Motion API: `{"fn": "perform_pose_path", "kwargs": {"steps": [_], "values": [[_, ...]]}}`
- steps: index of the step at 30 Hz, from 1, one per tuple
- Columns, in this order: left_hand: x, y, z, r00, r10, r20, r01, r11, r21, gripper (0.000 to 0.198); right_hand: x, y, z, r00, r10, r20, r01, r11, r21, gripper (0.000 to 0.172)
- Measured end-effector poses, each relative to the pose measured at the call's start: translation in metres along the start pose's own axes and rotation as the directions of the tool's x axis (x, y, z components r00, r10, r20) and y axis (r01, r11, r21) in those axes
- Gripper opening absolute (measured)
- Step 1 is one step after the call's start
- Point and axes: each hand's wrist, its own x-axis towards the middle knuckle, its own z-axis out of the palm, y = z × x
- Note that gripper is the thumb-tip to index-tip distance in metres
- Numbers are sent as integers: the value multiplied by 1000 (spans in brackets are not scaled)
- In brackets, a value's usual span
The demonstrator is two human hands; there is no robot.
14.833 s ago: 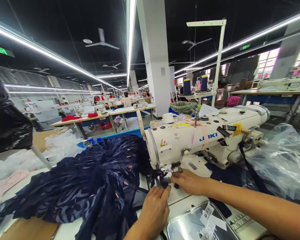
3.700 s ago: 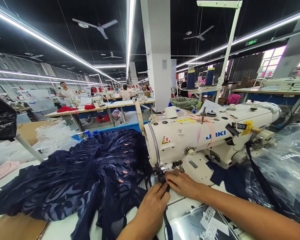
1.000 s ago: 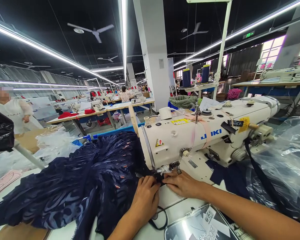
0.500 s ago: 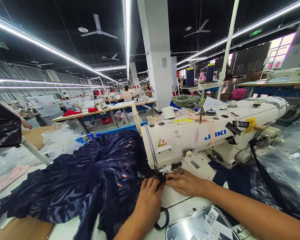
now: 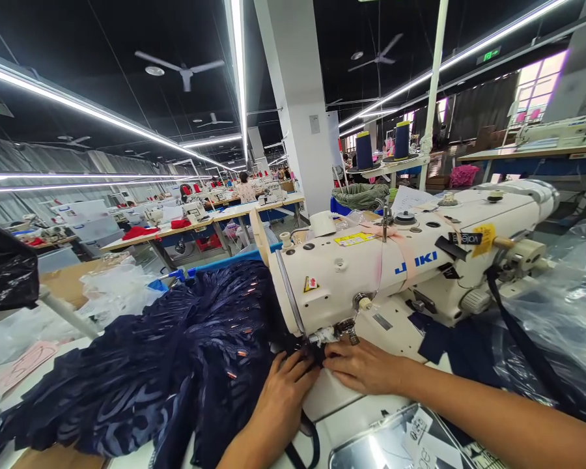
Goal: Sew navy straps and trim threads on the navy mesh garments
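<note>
A white JUKI sewing machine (image 5: 342, 267) stands in front of me, its head low over the work. Bunched at its left is a navy lace garment (image 5: 200, 345), whose dark edge runs under the needle area. My left hand (image 5: 287, 387) bends its fingers down on that edge, just left of the presser foot, and holds it. Close by on the right, my right hand (image 5: 361, 365) pinches the edge at the front of the foot. The stitching point itself is hidden by the fingertips and machine head. A dark strap (image 5: 314, 440) loops beside my left wrist.
A clear-lidded box with labels (image 5: 400, 440) lies near the front edge. Clear plastic bags (image 5: 571, 293) and navy fabric pieces (image 5: 437, 335) are at right. Thread cones (image 5: 364, 151) stand behind the machine. A black bag (image 5: 7, 264) hangs at far left.
The view has shifted a little, so the machine appears slightly further left. My left fingers are a bit more spread on the fabric, and the strap by my wrist has moved left.
</note>
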Motion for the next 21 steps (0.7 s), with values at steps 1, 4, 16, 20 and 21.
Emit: {"fn": "perform_pose_path", "kwargs": {"steps": [1,4,16,20,21], "values": [[0,0,0,1000,-3,3,3,1000,-3,56,0,0,0,1000,2,3,-2,1000,-3,23],[2,0,1,1000,-6,-4,6,1000,-18,54,1,0,-1,1000,8,8,-8,1000,-16,23],[6,6,-10,996,-61,61,64,996,-58,52,2,-2,0,1000,22,17,-21,999,-39,23],[9,4,-11,994,-83,67,87,995,-57,52,3,-3,0,999,49,8,-48,998,-35,25],[10,3,-11,994,-89,61,92,994,-55,52,3,-3,0,998,58,5,-57,998,-31,26]]}}
